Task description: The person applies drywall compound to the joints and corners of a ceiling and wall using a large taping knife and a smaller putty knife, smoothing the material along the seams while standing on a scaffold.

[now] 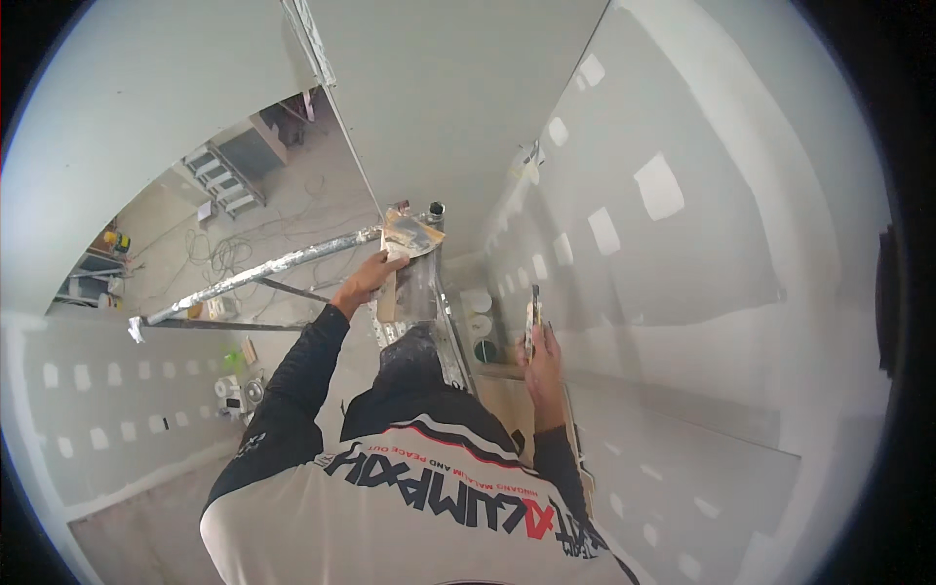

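Note:
My left hand grips a flat, plaster-smeared tool with beige and grey patches, near the top corner of a metal scaffold rail; its exact shape is hard to make out. My right hand, lower and to the right, is closed on a narrow putty knife or scraper, seen nearly edge-on and held upright beside the right-hand wall.
Plasterboard walls with white filler patches surround me. A large pale panel spans the upper left. Down on the floor are a stepladder and coiled cables. White buckets stand beside the scaffold.

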Tool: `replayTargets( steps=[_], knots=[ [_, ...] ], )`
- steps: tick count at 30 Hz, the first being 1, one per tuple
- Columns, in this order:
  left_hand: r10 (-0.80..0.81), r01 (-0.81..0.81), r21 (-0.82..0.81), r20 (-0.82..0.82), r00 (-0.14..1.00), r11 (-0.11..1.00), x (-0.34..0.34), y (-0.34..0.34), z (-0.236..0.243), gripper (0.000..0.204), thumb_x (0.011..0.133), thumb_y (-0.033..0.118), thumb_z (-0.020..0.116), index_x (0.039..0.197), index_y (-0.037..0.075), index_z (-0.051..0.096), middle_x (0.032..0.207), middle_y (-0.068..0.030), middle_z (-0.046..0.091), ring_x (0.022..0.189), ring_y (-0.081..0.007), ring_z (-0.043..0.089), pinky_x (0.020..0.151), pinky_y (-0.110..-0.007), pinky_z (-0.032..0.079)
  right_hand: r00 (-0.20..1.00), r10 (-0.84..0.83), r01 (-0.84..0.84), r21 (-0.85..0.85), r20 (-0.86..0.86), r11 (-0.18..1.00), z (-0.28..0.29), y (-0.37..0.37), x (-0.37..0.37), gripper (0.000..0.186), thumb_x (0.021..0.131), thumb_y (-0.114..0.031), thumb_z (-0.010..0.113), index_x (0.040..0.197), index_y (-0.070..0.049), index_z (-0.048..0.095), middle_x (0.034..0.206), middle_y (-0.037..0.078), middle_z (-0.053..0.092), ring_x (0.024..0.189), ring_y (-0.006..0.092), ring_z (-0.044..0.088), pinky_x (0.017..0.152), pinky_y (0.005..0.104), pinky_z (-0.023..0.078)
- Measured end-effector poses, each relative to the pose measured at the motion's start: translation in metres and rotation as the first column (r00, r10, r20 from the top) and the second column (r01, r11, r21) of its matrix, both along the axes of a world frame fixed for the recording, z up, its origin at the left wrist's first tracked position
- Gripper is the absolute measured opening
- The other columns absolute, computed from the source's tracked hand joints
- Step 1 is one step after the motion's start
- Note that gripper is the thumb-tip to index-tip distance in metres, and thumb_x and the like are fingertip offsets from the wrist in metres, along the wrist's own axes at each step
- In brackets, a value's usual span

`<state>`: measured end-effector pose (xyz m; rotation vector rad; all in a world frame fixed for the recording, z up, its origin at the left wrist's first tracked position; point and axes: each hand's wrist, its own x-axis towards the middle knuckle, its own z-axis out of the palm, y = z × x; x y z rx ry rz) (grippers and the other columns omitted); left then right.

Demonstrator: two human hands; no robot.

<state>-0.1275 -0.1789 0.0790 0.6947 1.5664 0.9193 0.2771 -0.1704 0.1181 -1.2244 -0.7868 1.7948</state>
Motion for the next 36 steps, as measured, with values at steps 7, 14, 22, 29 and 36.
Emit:
replayTargets(
  steps=[7,14,22,29,36],
  knots=[
    [-0.154,0.155,-0.164,0.019,0.988,0.974,-0.017,0.058,-0.024,0.069,0.093,0.056,0.07,0.125,-0.005,0.067,0.116,-0.014,0.07,0.102,-0.0204,0.066,0.09,-0.036,0.053,0.976,0.055,-0.081,0.118,0.211,0.99,-0.027,0.083,-0.097,0.025,0.107,-0.031,0.058,0.101,-0.007,0.053,0.077,0.006,0.065,0.055,0.0093,0.055,0.046,0.0243,0.041],
    [-0.164,0.167,-0.176,0.036,0.986,0.97,-0.022,0.077,-0.041,0.084,0.095,0.066,0.061,0.129,-0.011,0.061,0.121,-0.0178,0.066,0.107,-0.0223,0.064,0.093,-0.039,0.052,0.946,0.149,-0.184,0.098,0.289,0.978,-0.038,0.117,-0.144,0.023,0.105,-0.027,0.061,0.107,-0.005,0.053,0.077,0.01,0.069,0.058,0.0111,0.06,0.05,0.0268,0.047],
    [0.052,0.042,-0.192,0.457,0.888,0.98,-0.019,0.081,-0.058,0.063,0.097,0.052,0.067,0.12,-0.006,0.064,0.106,-0.0089,0.067,0.092,-0.0169,0.066,0.076,-0.033,0.056,0.894,0.182,-0.267,0.161,0.411,0.95,-0.064,0.117,-0.143,0.03,0.099,-0.013,0.065,0.123,-0.003,0.048,0.087,0.004,0.059,0.073,0.0122,0.062,0.065,0.0265,0.053],
    [0.085,-0.058,-0.162,0.168,0.982,0.985,0.006,0.056,0.01,0.057,0.098,0.047,0.067,0.12,-0.006,0.064,0.11,-0.0107,0.066,0.093,-0.0159,0.067,0.076,-0.031,0.056,0.991,0.136,-0.134,-0.146,0.002,0.98,-0.069,0.096,-0.129,0.024,0.101,-0.016,0.064,0.118,-0.004,0.053,0.084,0.003,0.06,0.071,0.0124,0.062,0.063,0.0288,0.054],
    [0.139,-0.138,0.026,-0.054,0.989,0.99,-0.001,0.011,0.054,0.06,0.1,0.046,0.066,0.122,-0.01,0.062,0.11,-0.0104,0.068,0.096,-0.0148,0.065,0.079,-0.031,0.054,0.984,0.168,-0.162,-0.089,0.065,0.983,-0.057,0.079,-0.11,0.033,0.104,-0.023,0.063,0.129,-0.002,0.061,0.08,0.005,0.067,0.052,0.0105,0.053,0.049,0.0268,0.046]
  ],
)
